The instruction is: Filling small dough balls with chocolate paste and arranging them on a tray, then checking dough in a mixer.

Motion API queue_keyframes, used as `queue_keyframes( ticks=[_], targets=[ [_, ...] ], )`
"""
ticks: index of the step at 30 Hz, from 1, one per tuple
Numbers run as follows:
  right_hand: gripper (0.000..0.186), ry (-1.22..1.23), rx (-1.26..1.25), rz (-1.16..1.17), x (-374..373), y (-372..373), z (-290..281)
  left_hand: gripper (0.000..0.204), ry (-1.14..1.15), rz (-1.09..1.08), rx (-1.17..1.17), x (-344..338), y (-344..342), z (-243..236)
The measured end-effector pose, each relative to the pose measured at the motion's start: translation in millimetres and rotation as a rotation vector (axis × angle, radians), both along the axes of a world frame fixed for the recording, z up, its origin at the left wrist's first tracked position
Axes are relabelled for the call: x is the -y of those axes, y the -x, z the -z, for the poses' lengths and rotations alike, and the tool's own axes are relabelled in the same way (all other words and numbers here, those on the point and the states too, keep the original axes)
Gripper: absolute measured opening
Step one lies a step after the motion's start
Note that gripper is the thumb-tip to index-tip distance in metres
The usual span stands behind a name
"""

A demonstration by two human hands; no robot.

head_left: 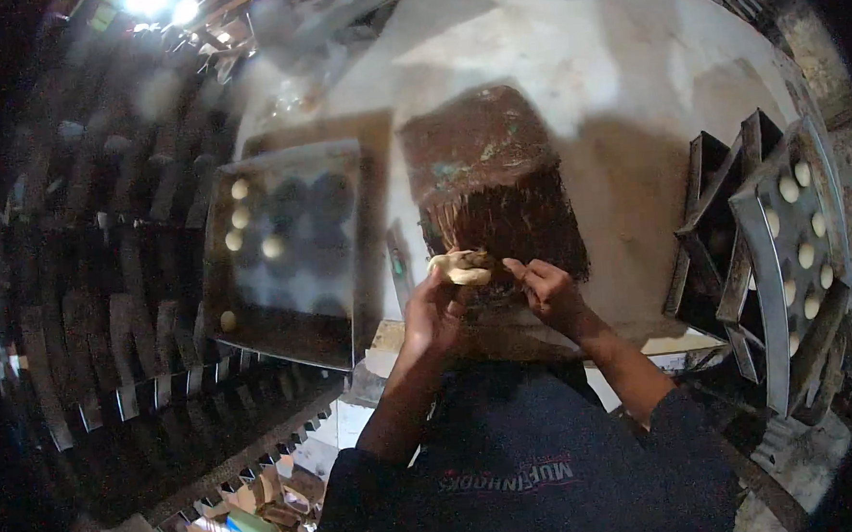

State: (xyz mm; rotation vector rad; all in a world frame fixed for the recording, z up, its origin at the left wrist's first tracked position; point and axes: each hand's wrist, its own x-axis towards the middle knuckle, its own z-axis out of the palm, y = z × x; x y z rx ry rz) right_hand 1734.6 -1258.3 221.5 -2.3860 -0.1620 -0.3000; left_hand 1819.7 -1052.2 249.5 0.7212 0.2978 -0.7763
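Observation:
My left hand (430, 314) grips a pale, soft dough piece (463, 276) with some dark brown stuff on top. My right hand (553, 298) is just to its right, fingers curled and pinched; whatever they hold is too small to make out. Beyond both hands a thick layer of dark brown paste (495, 195) covers a squarish patch of the pale worktop (598, 55). A narrow tool with some green on it (397, 258) lies left of the paste.
A metal tray (356, 221) with several pale dough balls (273, 246) sits on the left. Stacked, tilted metal trays (748, 220) stand on the right, the top one holding several balls. Dark racks (141, 339) line the left side, with cardboard pieces (250, 492) below.

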Motion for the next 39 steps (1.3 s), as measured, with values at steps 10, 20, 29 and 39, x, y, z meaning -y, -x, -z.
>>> queue_keyframes(
  ticks=[10, 20, 29, 39],
  targets=[
    [0.034, -0.698, -0.167, -0.053, -83.6, 10.6, -94.2, 0.045, 0.068, -0.187, 0.233, -54.2, 51.2, -76.7],
    [0.026, -0.240, 0.585, -0.183, -245.8, 63.0, -180.2, 0.066, -0.582, -0.489, 1.064, -160.4, 168.1, -128.7],
    [0.037, -1.040, -0.553, -0.448, -269.9, 97.2, -211.4, 0.025, -0.698, -0.681, 1.498, -230.6, 200.5, -122.3],
    [0.034, -0.289, 0.500, -0.483, -254.3, 56.7, -207.5, 0.068, -1.107, -0.632, 1.407, -195.4, 157.5, -145.3]
  ],
)
